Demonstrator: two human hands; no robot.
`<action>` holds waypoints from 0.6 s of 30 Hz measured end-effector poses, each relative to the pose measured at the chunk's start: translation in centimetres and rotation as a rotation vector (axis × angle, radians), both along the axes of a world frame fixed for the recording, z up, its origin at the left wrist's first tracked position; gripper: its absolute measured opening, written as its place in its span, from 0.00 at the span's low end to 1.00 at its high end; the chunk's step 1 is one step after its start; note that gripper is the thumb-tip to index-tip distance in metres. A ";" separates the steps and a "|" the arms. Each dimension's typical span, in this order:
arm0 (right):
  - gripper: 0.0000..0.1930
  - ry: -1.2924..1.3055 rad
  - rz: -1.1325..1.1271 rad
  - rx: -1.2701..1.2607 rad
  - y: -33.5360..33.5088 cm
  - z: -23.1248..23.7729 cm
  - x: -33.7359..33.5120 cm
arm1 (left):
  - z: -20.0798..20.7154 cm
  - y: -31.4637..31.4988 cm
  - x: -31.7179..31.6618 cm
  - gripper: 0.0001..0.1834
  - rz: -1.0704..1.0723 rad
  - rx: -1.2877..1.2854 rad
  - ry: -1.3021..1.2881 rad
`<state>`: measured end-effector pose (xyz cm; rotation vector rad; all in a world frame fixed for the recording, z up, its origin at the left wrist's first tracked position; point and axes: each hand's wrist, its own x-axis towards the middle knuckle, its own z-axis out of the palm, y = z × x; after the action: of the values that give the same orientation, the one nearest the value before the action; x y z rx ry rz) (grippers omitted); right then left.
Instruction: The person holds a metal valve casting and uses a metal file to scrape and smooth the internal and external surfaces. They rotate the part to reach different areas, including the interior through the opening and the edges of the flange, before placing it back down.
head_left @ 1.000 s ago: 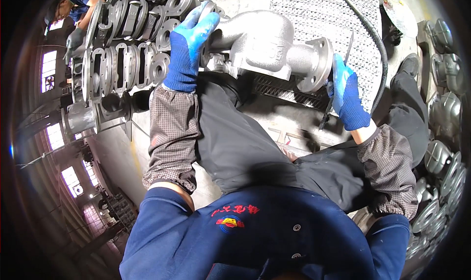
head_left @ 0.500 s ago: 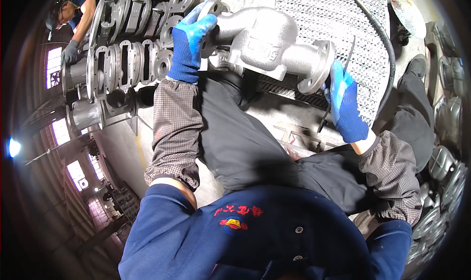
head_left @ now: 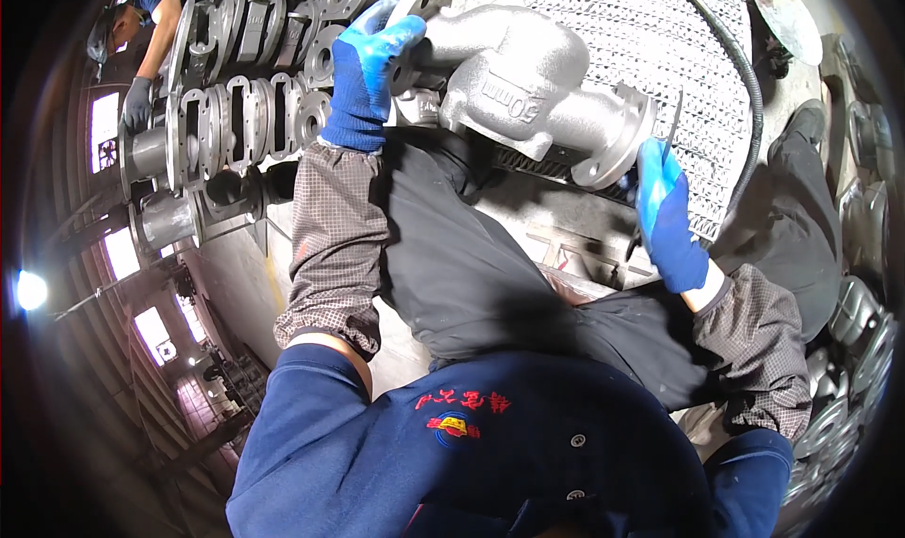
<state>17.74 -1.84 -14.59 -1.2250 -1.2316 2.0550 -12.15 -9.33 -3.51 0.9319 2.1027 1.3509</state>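
Note:
A silvery cast-metal valve body (head_left: 537, 72) with a round flange at each end lies across a ribbed metal bench top. My left hand (head_left: 380, 48), in a blue coated glove, is closed around its left flange. Beside the right flange, my gloved right hand (head_left: 666, 199) is closed on a slim dark file (head_left: 675, 123). The file's narrow end sticks up past the fingers, and its other end shows below the hand. Whether the file touches the flange I cannot tell.
Rows of grey flanged castings (head_left: 240, 114) stand to the left, where a co-worker's gloved hand (head_left: 138, 102) rests near them. A black hose (head_left: 740, 62) curves along the right of the ribbed bench top (head_left: 622, 20). More castings (head_left: 853, 350) are piled at the far right.
The valve body has rolled a little and shifted slightly right, so its raised markings face more toward me. My right hand has moved slightly down and right with the file.

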 end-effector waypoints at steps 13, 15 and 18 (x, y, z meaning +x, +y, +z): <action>0.22 -0.117 -0.149 0.036 8.0 1.6 -1.1 | 2.4 -3.6 6.1 0.25 -0.247 -0.070 0.084; 0.22 0.016 -0.091 -0.017 8.9 -0.1 -0.2 | 1.5 -4.1 7.1 0.24 -0.183 0.051 -0.018; 0.21 -0.062 -0.088 0.071 9.2 -0.6 0.1 | 2.1 -3.8 8.2 0.24 -0.110 -0.134 -0.081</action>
<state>17.81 7.32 -15.19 -1.2955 -1.2449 1.9074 -3.96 -13.17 -1.45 0.9085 2.0227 1.1583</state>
